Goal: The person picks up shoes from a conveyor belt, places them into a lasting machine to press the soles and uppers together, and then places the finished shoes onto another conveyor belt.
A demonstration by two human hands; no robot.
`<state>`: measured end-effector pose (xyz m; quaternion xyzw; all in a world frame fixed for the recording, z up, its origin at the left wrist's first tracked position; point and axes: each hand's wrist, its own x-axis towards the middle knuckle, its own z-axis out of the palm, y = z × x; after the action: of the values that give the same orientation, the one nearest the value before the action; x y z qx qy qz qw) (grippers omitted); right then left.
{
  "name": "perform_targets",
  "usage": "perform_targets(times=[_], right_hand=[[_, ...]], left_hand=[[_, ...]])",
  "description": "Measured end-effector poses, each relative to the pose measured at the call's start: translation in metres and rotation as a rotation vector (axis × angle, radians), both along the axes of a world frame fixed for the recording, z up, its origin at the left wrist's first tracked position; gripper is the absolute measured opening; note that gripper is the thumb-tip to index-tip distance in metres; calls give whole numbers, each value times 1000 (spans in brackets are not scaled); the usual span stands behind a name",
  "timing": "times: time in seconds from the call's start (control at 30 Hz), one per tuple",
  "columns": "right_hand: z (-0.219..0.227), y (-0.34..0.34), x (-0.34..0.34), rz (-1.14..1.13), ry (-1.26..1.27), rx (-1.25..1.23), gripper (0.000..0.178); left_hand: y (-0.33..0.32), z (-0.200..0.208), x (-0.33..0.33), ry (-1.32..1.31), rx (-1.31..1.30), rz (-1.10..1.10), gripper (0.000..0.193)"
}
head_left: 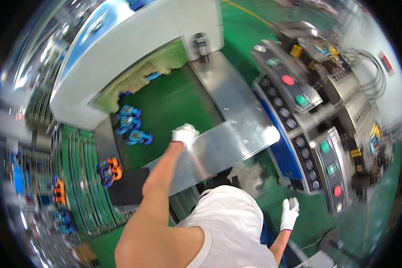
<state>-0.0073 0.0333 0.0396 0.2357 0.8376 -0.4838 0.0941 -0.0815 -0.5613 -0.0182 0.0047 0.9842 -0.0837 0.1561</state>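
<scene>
My left hand [184, 134], in a white glove, is at the metal front ledge [228, 140] of a machine with a green belt [174, 100]. Its fingers are blurred and bunched in the picture, and I see no object in it. Several blue shoe-like pieces [139, 137] with purple parts lie on the belt's left side, apart from that hand. Low on the right, my right hand [290, 213], also white-gloved, is held in the air with its fingers stretched out and slightly apart. Nothing is in it.
Orange and purple shoe-like pieces [109, 171] sit by a dark mat [128, 187] at left, beside a wire rack [82, 178]. Pale strip curtains [143, 76] hang across the machine's opening. To the right stands a machine with button panels [295, 85].
</scene>
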Motion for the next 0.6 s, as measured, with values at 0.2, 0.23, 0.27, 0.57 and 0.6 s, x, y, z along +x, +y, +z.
perform_targets(times=[0.2, 0.23, 0.27, 0.57, 0.6], right_hand=[[-92, -7, -5, 345, -231, 423, 59], [-76, -15, -7, 458, -335, 560, 55], [-73, -17, -13, 544, -454, 613, 52], [-22, -105, -110, 745, -235, 658, 57], [-14, -140, -142, 876, -336, 681, 62]], left_hand=[[-200, 56, 173, 571, 191, 1175, 61], [-207, 55, 184, 592, 197, 1195, 73], [-214, 44, 189, 516, 255, 1209, 85], [-264, -38, 144, 489, 120, 1126, 31], [-260, -35, 149, 501, 161, 1110, 31]])
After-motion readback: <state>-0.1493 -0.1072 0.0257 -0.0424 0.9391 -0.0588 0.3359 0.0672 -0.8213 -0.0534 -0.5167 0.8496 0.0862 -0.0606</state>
